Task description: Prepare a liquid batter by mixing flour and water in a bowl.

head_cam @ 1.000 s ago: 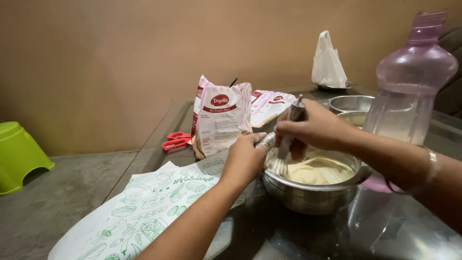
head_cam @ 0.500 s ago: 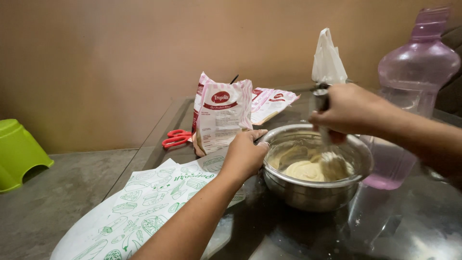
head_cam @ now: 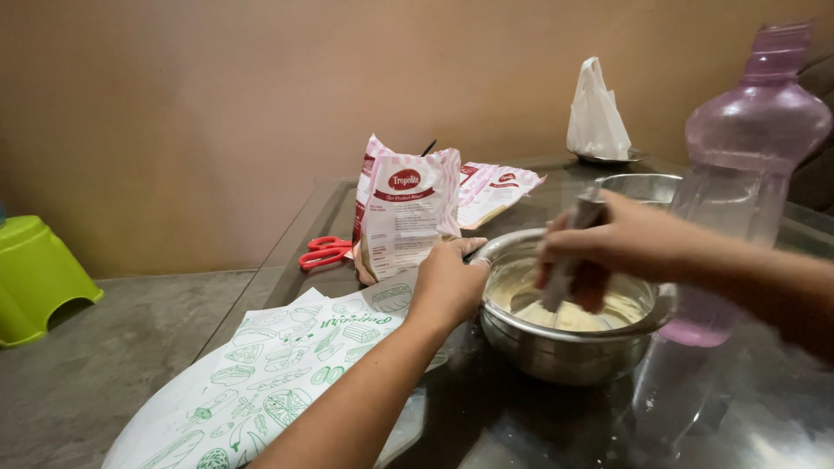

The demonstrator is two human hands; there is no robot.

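A steel bowl (head_cam: pixel 556 352) with pale batter (head_cam: pixel 565 314) stands on the dark glass table. My left hand (head_cam: pixel 447 282) grips the bowl's near-left rim. My right hand (head_cam: pixel 608 239) is shut on the metal handle of a whisk (head_cam: pixel 569 260), which dips into the batter; the whisk's head is blurred and partly hidden behind my fingers.
A white and red pouch (head_cam: pixel 404 213) stands left of the bowl, a second one (head_cam: pixel 495 187) lies behind it, and red scissors (head_cam: pixel 323 252) lie beside them. White paper with green prints (head_cam: pixel 261 373), a purple plastic bottle (head_cam: pixel 751 174), another steel bowl (head_cam: pixel 638 184), a white bag (head_cam: pixel 597 113) and a green stool (head_cam: pixel 35 278) are around.
My right hand with the whisk has swept around the bowl, from the left side to the right and back toward the middle. My left hand has stayed on the rim.
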